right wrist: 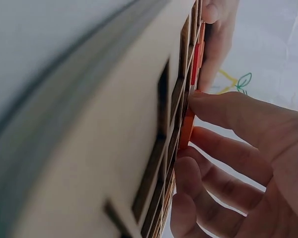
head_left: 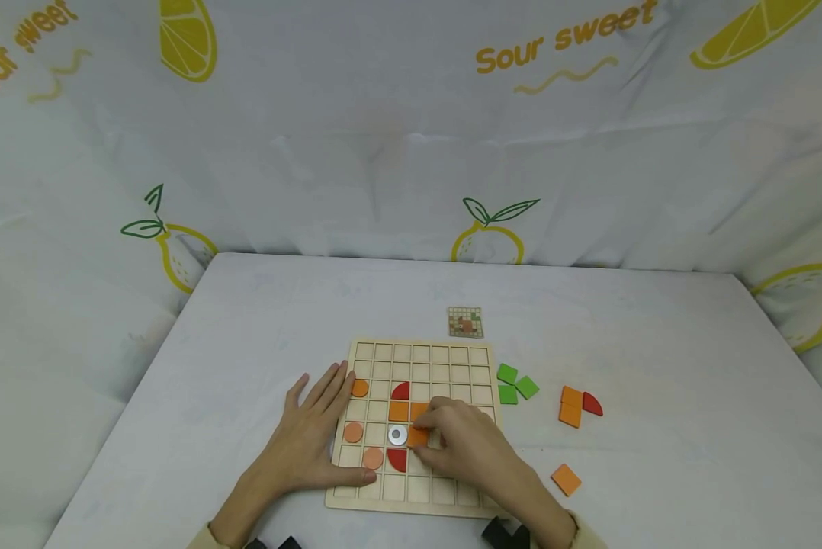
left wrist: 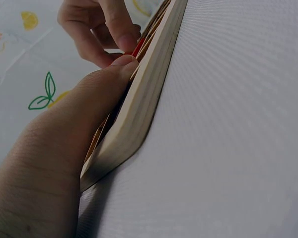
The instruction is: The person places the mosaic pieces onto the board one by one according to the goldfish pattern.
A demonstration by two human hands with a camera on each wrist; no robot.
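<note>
A wooden grid board (head_left: 383, 488) lies on the table. My left hand (head_left: 313, 438) rests along its left edge with the fingers spread and the thumb over the near-left corner area. With thumb and fingertips my right hand (head_left: 462, 438) pinches an orange square tile (head_left: 418, 437) in a cell near the board's middle. Left of that tile sits a white round piece (head_left: 397, 435), with an orange square (head_left: 399, 412) above and a red quarter-circle tile (head_left: 397, 460) below. Another red quarter-circle (head_left: 400, 391) lies higher up. Round tiles, one orange (head_left: 359, 388) and two salmon (head_left: 353, 432), sit toward the left.
Behind the board lies a small pattern card (head_left: 465, 322). To the right are three green squares (head_left: 507, 374), two orange squares (head_left: 570, 414) beside a red quarter-circle (head_left: 592, 403), and a lone orange square (head_left: 566, 479). A lemon-print cloth (head_left: 383, 152) hangs behind the table.
</note>
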